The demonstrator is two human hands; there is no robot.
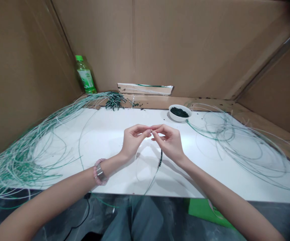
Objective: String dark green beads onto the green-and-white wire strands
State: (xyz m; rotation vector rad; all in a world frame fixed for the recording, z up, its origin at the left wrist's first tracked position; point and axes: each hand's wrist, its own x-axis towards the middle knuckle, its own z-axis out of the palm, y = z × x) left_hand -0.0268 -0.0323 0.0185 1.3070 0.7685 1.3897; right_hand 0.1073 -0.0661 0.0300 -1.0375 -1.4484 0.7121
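Note:
My left hand (134,138) and my right hand (169,140) meet fingertip to fingertip above the white table (115,127). Both pinch the end of a thin clear cord (145,174) that loops down below them toward the table's front edge. A short run of dark green beads (160,158) sits on the cord just under my right hand. My left wrist wears a pink bead bracelet with a metal band (99,171). A white bowl of dark green beads (179,112) stands behind my hands.
A big heap of green and white cords (21,157) covers the table's left side, with beaded ends (113,100) at the back. Loose cord loops (237,140) lie at right. A green-capped bottle (85,75) stands in the back left corner. Cardboard walls surround the table.

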